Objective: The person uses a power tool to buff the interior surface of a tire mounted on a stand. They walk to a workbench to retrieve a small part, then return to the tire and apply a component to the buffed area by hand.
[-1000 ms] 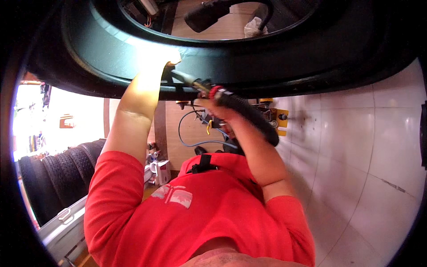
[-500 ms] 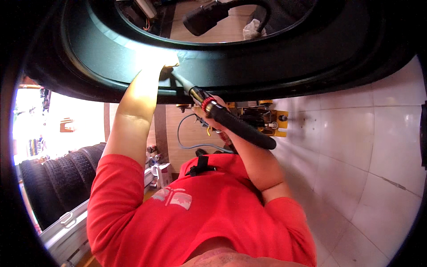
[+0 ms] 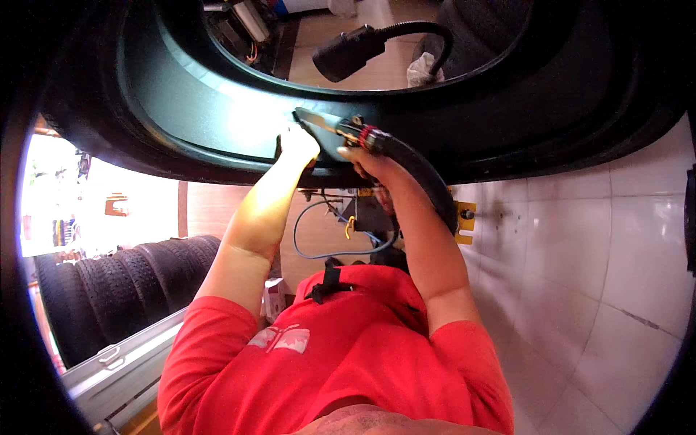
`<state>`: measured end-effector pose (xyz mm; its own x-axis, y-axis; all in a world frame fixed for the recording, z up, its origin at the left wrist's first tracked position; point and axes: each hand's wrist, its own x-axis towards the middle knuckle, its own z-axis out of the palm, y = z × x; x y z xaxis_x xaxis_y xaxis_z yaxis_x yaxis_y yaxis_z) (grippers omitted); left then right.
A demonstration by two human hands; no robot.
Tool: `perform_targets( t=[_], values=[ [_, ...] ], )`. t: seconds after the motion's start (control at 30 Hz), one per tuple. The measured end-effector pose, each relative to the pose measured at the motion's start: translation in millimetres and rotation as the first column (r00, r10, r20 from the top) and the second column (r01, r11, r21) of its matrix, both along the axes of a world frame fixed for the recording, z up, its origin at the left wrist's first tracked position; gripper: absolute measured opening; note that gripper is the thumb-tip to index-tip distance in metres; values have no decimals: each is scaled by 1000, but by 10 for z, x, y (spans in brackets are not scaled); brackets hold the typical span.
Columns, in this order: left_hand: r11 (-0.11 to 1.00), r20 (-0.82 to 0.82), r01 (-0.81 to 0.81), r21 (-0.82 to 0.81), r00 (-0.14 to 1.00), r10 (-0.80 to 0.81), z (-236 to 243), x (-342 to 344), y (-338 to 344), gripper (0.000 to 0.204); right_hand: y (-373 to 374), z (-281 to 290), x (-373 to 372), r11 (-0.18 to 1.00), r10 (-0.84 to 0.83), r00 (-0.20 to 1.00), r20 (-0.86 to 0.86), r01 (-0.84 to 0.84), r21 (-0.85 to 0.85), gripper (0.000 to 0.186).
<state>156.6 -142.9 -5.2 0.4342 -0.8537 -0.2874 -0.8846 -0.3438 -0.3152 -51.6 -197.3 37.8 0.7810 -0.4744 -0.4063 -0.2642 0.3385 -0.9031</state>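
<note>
Inside the near edge of one tyre, with room toward the central hole, grips one hose nozzle in the right hand. Points up-left, long axis slanting. Has the left hand just below, grip impossible to tell under glare. Includes at least four upright tyres leftward.

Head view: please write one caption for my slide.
Left hand at the brightly lit inside of a tire, right hand holding a red-ringed tool.
</note>
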Motion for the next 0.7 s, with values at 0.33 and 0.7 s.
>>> perform_targets(
  t=[0.33, 0.7],
  values=[
    [995, -3, 99, 9, 995, -98, 106, -94, -82, 35, -318, -276, 116, 856, 38, 980, -198, -134, -500, 37],
    [990, -217, -49, -130, 976, 20, 238, 172, -359, 46, -270, -358, -315, 834, -238, 926, -295, 39, -551, 38]
  ],
)
